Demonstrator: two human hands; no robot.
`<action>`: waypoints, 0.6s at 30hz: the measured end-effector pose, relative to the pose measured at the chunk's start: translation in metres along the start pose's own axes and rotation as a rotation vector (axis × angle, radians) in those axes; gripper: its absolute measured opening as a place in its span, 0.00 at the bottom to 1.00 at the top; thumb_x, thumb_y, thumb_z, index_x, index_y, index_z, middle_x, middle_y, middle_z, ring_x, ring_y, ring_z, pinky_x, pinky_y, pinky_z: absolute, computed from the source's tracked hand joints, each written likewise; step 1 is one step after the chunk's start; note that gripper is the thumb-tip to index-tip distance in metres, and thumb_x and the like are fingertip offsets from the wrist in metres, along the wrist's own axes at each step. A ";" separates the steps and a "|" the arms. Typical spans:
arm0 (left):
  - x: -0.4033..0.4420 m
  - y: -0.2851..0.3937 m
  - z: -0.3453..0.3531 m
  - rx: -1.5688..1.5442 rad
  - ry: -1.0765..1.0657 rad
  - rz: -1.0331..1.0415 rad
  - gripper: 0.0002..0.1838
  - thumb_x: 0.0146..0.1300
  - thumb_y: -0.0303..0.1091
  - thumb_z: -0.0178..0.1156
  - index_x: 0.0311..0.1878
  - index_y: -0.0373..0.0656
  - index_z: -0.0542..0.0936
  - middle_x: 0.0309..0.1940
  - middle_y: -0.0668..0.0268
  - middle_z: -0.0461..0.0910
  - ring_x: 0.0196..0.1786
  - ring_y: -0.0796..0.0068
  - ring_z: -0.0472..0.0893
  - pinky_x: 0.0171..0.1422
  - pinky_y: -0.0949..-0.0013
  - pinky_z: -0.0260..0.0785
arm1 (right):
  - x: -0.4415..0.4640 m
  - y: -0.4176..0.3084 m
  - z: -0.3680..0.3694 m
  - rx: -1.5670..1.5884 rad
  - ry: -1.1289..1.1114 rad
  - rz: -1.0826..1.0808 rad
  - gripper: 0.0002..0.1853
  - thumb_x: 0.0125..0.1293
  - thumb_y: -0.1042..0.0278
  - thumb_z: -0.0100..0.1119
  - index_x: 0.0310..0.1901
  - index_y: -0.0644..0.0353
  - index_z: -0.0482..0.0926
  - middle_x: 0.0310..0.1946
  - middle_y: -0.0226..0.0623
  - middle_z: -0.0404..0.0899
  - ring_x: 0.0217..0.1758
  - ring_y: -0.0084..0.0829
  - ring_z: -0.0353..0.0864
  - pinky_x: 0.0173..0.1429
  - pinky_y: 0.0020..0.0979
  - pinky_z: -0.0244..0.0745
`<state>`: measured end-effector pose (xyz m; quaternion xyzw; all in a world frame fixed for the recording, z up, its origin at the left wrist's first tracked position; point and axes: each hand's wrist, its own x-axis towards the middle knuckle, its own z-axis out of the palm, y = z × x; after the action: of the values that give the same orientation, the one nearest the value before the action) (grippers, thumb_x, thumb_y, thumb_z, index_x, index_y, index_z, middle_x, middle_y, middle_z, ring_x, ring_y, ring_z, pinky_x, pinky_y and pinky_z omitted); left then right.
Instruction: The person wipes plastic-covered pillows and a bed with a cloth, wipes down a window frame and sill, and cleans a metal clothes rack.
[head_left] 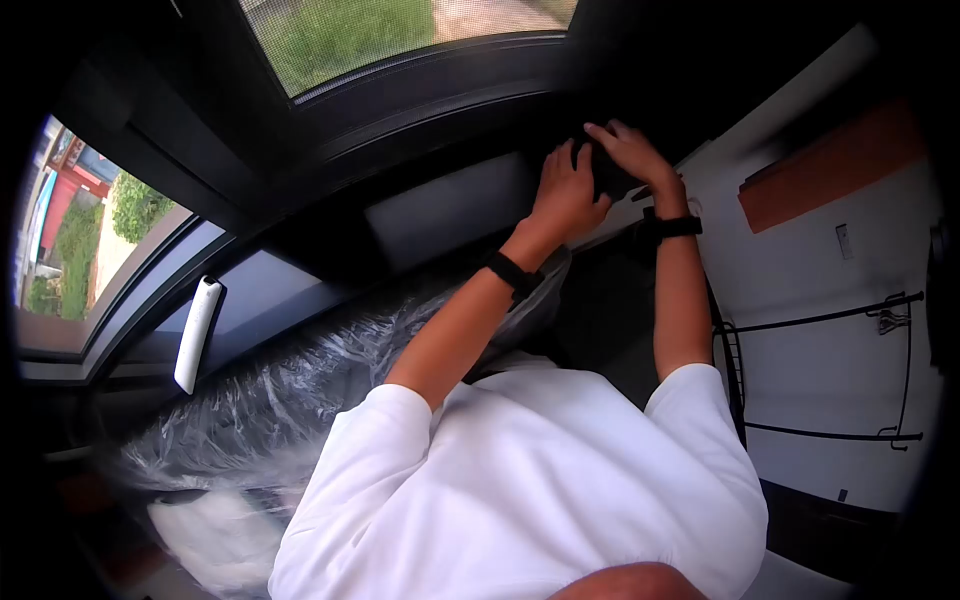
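Note:
Both hands reach forward over a dark surface below the window. My left hand (570, 195) has its fingers spread and pointing forward, palm down, with nothing visible in it. Just to its right is my right hand (632, 155), bent inward at the wrist toward the left one, its fingers apart. A black band (512, 272) circles the left wrist, and another black band (678, 226) the right. What lies under the fingertips is too dark to make out.
A screened window (370, 40) is ahead, another window (75, 230) at far left. A white handle-like bar (198, 335) stands near crumpled clear plastic (290, 390). On the right are a reddish-brown board (830, 170) and a black metal rack (830, 433) by the white wall (800, 370).

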<state>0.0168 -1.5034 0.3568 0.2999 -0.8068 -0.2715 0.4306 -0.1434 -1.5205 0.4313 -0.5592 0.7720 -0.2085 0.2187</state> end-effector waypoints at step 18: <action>0.021 0.004 -0.015 0.461 -0.469 0.081 0.52 0.57 0.41 0.64 0.72 0.20 0.44 0.70 0.32 0.55 0.75 0.41 0.57 0.77 0.50 0.53 | 0.024 0.020 0.034 -0.345 0.395 -0.138 0.40 0.65 0.30 0.47 0.61 0.64 0.70 0.62 0.53 0.71 0.64 0.58 0.70 0.66 0.61 0.59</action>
<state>0.0194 -1.5185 0.3775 0.2865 -0.9353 -0.1263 0.1646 -0.1465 -1.5406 0.3895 -0.5880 0.7839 -0.1934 -0.0492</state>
